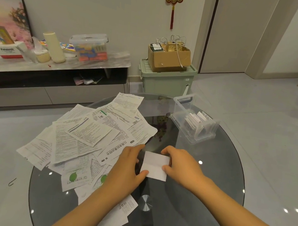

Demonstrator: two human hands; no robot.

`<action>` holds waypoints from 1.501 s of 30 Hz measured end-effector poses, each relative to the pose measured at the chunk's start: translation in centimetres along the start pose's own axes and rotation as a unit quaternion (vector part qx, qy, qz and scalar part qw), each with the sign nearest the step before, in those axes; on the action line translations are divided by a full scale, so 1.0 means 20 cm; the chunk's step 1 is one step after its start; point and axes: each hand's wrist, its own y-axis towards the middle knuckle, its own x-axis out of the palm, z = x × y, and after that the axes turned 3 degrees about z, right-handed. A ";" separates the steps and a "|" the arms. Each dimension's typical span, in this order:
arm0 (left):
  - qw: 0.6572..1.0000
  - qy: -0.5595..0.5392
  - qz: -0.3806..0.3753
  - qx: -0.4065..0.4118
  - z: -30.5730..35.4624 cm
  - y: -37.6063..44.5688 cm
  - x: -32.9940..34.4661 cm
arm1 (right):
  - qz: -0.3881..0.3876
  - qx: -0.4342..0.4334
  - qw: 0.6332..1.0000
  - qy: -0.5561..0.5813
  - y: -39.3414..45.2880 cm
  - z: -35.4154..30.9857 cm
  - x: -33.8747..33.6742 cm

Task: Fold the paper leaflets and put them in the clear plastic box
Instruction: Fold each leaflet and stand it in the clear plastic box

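A small white folded leaflet (155,165) lies over the round glass table (220,175) just in front of me. My left hand (126,167) pinches its left edge between thumb and fingers. My right hand (181,165) pinches its right edge the same way. A large loose pile of printed paper leaflets (90,134) covers the left half of the table. The clear plastic box (194,118) stands at the table's far right, lid off, with several folded leaflets standing inside it.
A green storage bin (166,81) with a cardboard box (168,58) on top stands beyond the table. A low TV cabinet (56,77) on the left carries a lidded clear container, a tissue box and a cream bottle. A door is at the back right.
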 end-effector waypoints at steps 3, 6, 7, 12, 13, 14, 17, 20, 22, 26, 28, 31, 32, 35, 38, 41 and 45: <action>0.997 0.024 -0.013 0.068 -0.01 0.00 -0.02 | 0.025 -0.006 1.000 -0.016 0.00 0.00 0.00; 0.988 0.060 -0.051 0.133 -0.03 -0.01 -0.03 | 0.063 -0.055 0.996 -0.028 -0.02 -0.01 -0.03; 0.985 0.072 -0.066 0.144 -0.04 -0.02 -0.03 | 0.058 -0.081 0.994 -0.037 -0.03 -0.02 -0.04; 0.977 0.115 -0.081 0.160 -0.03 0.00 -0.03 | -0.055 -0.125 0.985 -0.105 -0.06 -0.05 -0.07; 0.976 0.120 -0.082 0.160 -0.03 0.00 -0.03 | -0.056 -0.126 0.984 -0.109 -0.07 -0.05 -0.07; 0.975 0.124 -0.085 0.162 -0.02 0.00 -0.02 | -0.053 -0.128 0.984 -0.111 -0.07 -0.05 -0.07; 0.974 0.123 -0.094 0.168 -0.01 -0.01 -0.03 | -0.036 -0.148 0.980 -0.127 -0.08 -0.06 -0.08; 0.973 0.123 -0.105 0.167 -0.02 0.00 -0.03 | -0.027 -0.163 0.976 -0.144 -0.08 -0.06 -0.08; 0.972 0.125 -0.104 0.168 -0.01 0.00 -0.03 | -0.020 -0.170 0.973 -0.152 -0.08 -0.06 -0.07; 0.974 0.122 -0.086 0.172 -0.01 0.00 -0.02 | -0.011 -0.169 0.975 -0.143 -0.07 -0.07 -0.05; 0.974 0.117 -0.083 0.176 -0.02 0.00 -0.02 | -0.019 -0.146 0.983 -0.110 -0.06 -0.06 -0.06; 0.976 0.098 -0.070 0.181 -0.02 0.00 -0.03 | -0.048 -0.115 0.990 -0.067 -0.05 -0.04 -0.09; 0.977 0.088 -0.067 0.182 -0.02 0.00 -0.03 | -0.059 -0.111 0.991 -0.052 -0.05 -0.04 -0.09; 0.984 0.042 -0.078 0.152 -0.01 0.00 -0.04 | -0.099 -0.107 0.989 -0.014 -0.06 -0.02 -0.10; 0.992 -0.003 -0.075 0.101 -0.01 -0.01 -0.05 | -0.112 -0.093 0.989 0.002 -0.07 -0.01 -0.11; 0.996 -0.013 -0.058 0.063 -0.01 0.00 -0.03 | -0.082 -0.071 0.994 0.007 -0.07 -0.03 -0.09; 0.998 0.011 -0.035 0.045 -0.02 0.01 0.01 | -0.034 -0.046 0.998 0.000 -0.05 -0.05 -0.06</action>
